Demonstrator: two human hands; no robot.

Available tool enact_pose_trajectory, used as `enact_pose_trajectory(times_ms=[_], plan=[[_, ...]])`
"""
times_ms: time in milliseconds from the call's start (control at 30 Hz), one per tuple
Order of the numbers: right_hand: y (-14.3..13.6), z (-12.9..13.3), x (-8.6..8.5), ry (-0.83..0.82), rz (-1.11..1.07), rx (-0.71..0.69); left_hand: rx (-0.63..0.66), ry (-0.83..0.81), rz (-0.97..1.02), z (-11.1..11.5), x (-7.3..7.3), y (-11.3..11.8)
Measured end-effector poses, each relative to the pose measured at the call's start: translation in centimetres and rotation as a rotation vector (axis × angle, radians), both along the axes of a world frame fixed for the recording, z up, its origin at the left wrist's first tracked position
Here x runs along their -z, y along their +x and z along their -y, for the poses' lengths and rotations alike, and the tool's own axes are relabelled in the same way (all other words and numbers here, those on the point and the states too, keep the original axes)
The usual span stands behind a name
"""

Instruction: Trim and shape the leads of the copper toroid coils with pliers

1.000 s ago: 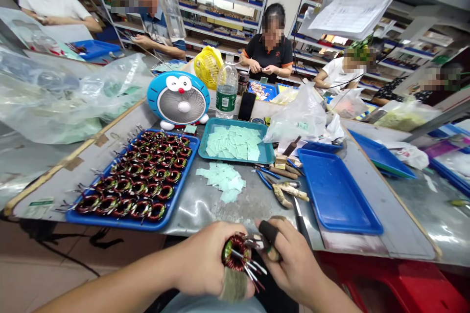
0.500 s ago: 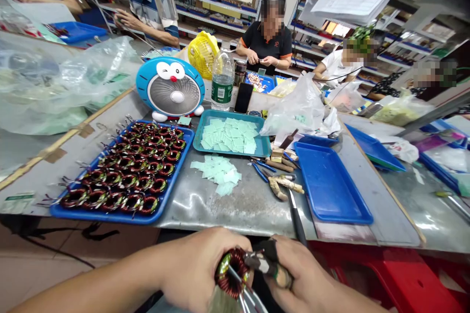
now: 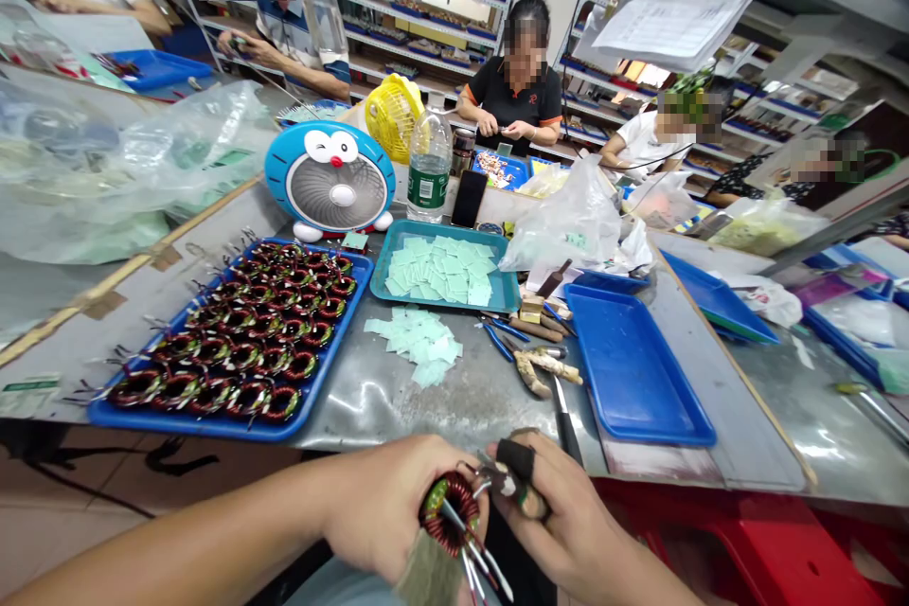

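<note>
At the bottom centre, below the table's front edge, my left hand is wrapped round a copper-wound ring coil with white-sleeved leads hanging from it. A brownish strip hangs under that hand. My right hand grips a pair of pliers, whose jaws are at a wire on the coil's right side. Black tape wraps one right finger. Many similar coils fill a blue tray on the left.
Light green sheets lie in front of a teal tray of more sheets. Hand tools and a blue tray are to the right. A blue fan and bottle stand behind. People sit beyond; a red stool is below.
The pliers have tilted and their jaws have shifted up to a wire at the coil's upper right. The right hand has turned slightly. The camera view has shifted a little.
</note>
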State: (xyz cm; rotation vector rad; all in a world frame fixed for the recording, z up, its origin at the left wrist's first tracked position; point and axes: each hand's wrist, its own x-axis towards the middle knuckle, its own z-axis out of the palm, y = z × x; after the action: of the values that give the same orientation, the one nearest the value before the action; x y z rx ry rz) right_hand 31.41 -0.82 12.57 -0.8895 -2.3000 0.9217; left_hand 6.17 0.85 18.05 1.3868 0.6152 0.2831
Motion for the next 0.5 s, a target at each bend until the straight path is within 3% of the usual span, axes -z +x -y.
enact_pose_trajectory(times_ms=[233,500], plan=[[-0.3,-0.1,0.0,0.027,-0.025,-0.009,-0.032,0.003,0.048,0.2,0.7,-0.3],[-1.1,-0.4,-1.2,0.035,0.051,-0.050,-0.026,0.021,0.029,0.3,0.7,-1.4]])
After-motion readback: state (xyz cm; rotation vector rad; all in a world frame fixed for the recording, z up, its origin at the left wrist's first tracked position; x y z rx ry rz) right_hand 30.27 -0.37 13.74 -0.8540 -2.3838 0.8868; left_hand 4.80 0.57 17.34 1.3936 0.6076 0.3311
